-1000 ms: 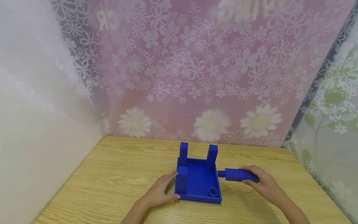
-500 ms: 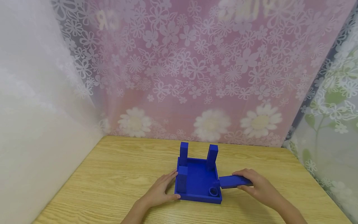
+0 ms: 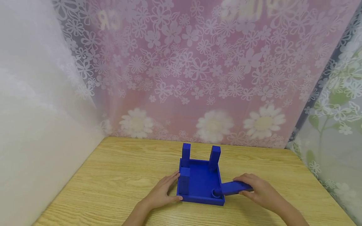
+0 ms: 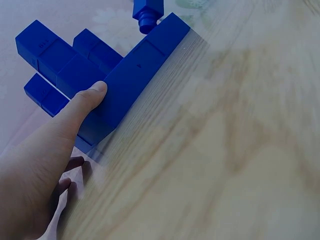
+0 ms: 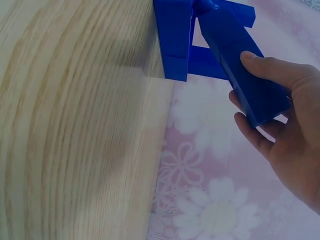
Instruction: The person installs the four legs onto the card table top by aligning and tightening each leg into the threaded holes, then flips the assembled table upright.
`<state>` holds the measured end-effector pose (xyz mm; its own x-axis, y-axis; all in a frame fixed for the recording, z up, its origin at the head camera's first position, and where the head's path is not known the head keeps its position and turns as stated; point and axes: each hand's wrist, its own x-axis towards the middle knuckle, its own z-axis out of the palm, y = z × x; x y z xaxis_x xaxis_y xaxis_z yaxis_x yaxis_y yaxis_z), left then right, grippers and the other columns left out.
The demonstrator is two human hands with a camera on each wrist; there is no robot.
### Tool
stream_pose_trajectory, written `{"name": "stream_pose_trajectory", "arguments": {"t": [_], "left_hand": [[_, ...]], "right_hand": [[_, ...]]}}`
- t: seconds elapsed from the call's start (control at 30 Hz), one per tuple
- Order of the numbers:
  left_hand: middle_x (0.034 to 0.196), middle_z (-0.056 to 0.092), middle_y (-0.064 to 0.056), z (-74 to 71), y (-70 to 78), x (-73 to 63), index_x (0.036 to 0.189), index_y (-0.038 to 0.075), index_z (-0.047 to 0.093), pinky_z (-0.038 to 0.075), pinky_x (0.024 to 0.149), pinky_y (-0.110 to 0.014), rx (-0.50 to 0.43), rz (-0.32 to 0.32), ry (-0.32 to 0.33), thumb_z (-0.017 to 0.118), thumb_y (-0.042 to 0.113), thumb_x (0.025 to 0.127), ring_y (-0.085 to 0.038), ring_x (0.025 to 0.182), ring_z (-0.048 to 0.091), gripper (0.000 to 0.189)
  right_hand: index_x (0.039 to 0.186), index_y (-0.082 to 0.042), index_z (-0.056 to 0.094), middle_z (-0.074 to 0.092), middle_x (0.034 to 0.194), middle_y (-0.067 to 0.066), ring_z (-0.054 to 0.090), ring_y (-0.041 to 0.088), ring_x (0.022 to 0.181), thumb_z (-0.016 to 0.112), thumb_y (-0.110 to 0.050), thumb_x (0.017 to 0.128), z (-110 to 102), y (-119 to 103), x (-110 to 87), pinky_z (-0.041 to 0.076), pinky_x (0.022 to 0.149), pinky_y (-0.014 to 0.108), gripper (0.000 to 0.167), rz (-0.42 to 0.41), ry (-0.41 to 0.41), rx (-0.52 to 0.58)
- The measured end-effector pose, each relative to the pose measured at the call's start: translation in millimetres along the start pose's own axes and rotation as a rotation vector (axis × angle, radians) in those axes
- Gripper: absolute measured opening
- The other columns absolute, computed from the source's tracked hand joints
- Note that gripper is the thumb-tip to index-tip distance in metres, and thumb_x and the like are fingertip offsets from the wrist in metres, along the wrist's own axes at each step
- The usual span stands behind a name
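Observation:
A blue square tray-like base (image 3: pixel 202 181) with a raised rim lies on the table. Square posts (image 3: pixel 215 155) stand upright in three of its corners. In the near right corner sits a round socket ring (image 3: pixel 213 196). My left hand (image 3: pixel 160 194) rests against the near left corner, fingers along the left side and thumb (image 4: pixel 95 92) on the front wall. My right hand (image 3: pixel 261 192) grips a loose blue post (image 3: pixel 233 187) between thumb and fingers. That post tilts, its narrower threaded end right at the ring; its other end lies in my fingers in the right wrist view.
The wood-grain table (image 3: pixel 118 169) runs back to a pink flowered curtain (image 3: pixel 175 78). A pale sheet (image 3: pixel 42 94) hangs along the left side, and another flowered one (image 3: pixel 336 125) on the right.
My right hand has brought the loose post toward me and slightly left, from beside the base's right wall to the socket ring, tilting it more. The left hand and the base stay put.

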<state>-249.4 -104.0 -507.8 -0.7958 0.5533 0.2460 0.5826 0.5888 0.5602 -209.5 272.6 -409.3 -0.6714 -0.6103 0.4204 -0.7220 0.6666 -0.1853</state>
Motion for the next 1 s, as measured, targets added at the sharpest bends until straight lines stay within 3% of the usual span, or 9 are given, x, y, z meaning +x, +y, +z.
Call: {"name": "stream_pose_trajectory", "arguments": {"t": [0.37,0.8,1.0], "left_hand": [[0.150,0.020,0.004,0.2,0.4,0.0,0.147,0.021,0.024,0.017,0.104,-0.054,-0.003,0.001,0.001,0.056,0.062,0.080,-0.029,0.132,0.025,0.085],[0.150,0.019,0.004,0.1,-0.6,0.7,0.147,0.019,0.024,0.016,0.105,-0.052,0.000,0.011,0.003,0.056,0.061,0.080,-0.028,0.133,0.024,0.085],[0.150,0.019,0.005,-0.1,-0.5,0.9,0.147,0.020,0.024,0.017,0.105,-0.052,-0.007,0.006,0.000,0.056,0.062,0.080,-0.027,0.133,0.024,0.085]], "right_hand": [[0.107,-0.010,0.064,0.059,0.097,-0.005,0.058,0.014,0.085,0.077,-0.013,0.071,-3,-8,6.7,0.051,0.067,0.034,0.038,0.039,-0.100,-0.002],[0.103,-0.012,0.061,0.058,0.094,-0.007,0.057,0.005,0.077,0.080,-0.011,0.069,-2,-17,14.6,0.049,0.059,0.022,0.038,-0.017,0.073,0.096],[0.110,-0.012,0.058,0.062,0.102,0.000,0.061,0.009,0.086,0.076,-0.016,0.075,-2,-24,18.6,0.051,0.068,0.027,0.039,0.091,0.089,0.172]]}}
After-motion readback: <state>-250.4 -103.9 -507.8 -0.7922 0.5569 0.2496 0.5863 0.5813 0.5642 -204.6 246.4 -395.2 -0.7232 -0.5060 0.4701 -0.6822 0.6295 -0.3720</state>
